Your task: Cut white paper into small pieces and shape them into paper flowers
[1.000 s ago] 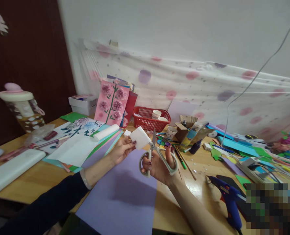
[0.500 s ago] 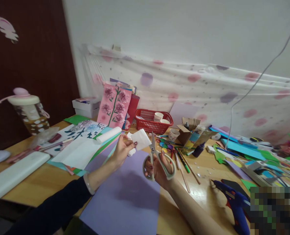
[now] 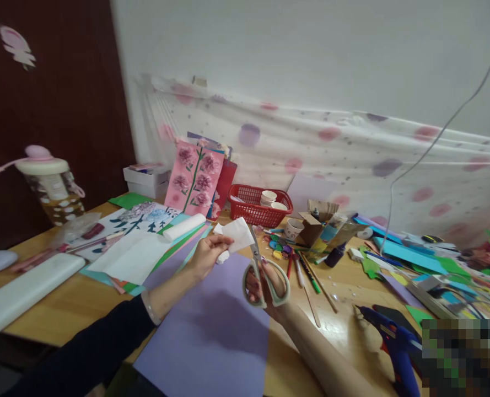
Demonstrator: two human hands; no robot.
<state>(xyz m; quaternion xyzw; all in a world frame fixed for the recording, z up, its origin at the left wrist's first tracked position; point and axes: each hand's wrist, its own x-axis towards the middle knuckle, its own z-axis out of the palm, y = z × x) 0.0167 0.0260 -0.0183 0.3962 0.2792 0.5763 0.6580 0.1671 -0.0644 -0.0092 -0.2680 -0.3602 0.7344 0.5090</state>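
Between the thumb and fingers of my left hand [image 3: 207, 256] is a small piece of folded white paper [image 3: 238, 234], held up above a purple sheet [image 3: 211, 331]. My right hand [image 3: 272, 281] has its fingers through the pale handles of a pair of scissors [image 3: 256, 251]. The blades point up and reach the right edge of the white paper; they look nearly closed. Some white scraps [image 3: 223, 257] show just below the left fingers; whether they lie on the purple sheet or hang from the hand, I cannot tell.
A red basket [image 3: 259, 212] with paper cups stands behind the hands. Brushes and pens [image 3: 308, 273] lie to the right, then a blue glue gun [image 3: 393, 342]. At left are white paper [image 3: 124, 255], a long white case [image 3: 33, 292] and a bottle [image 3: 52, 187].
The scissor handles have come closer together and the blades have closed at the paper's edge. The view has shifted slightly, and white scraps now show below my left hand.
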